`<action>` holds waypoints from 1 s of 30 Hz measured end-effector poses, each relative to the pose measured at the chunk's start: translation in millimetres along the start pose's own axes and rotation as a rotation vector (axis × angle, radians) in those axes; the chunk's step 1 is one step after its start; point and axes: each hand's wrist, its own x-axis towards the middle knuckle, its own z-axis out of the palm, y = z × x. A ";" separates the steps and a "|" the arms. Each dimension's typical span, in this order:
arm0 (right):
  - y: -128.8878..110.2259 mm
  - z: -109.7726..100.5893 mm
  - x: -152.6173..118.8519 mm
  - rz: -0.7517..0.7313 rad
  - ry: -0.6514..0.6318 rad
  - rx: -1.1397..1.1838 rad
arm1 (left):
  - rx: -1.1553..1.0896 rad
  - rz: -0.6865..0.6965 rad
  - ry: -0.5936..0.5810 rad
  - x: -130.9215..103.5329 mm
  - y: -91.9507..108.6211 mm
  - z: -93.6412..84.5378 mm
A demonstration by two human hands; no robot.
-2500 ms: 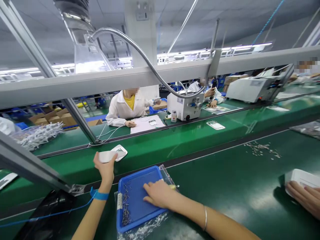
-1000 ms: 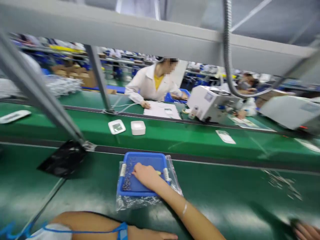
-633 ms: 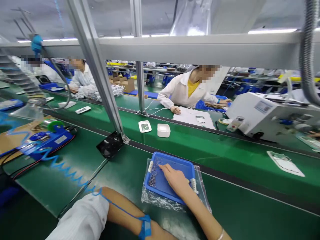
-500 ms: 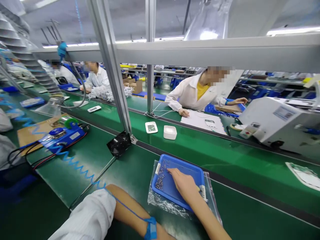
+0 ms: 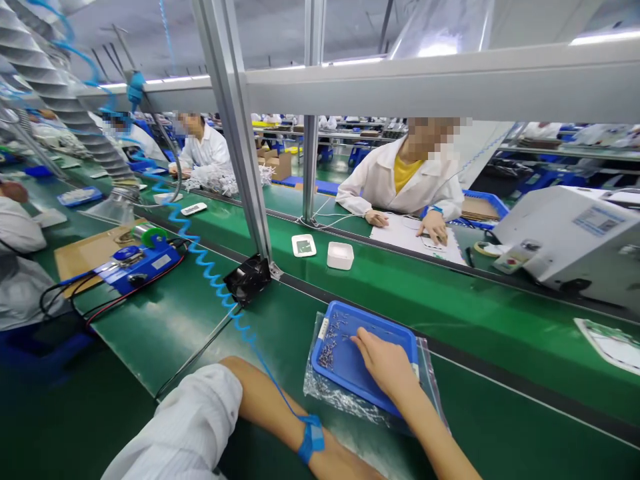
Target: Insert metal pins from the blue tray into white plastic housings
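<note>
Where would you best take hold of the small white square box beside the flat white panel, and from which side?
Probably by the left and right walls of the white box, reaching down from above. It sits flat, recessed top up, with upright walls, and a gap on its left parts it from the flat white panel, likely leaving room to grip.

Head view, single: taken from above the desk (image 5: 150, 340), facing forward and down. Near range: blue tray (image 5: 345, 357), right of lower centre. Middle range: grey beam (image 5: 425, 91), crossing the upper frame. Far range: room beyond, top.
</note>
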 end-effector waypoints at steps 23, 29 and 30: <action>-5.9 5.5 -0.2 0.064 -0.022 0.139 | -0.613 0.546 -0.240 50.3 47.9 25.9; -20.9 5.2 16.9 0.100 -0.073 0.234 | -0.545 0.573 -0.245 50.6 48.1 22.5; -21.6 4.1 16.7 0.116 -0.077 0.240 | -0.546 0.572 -0.248 50.1 47.4 22.0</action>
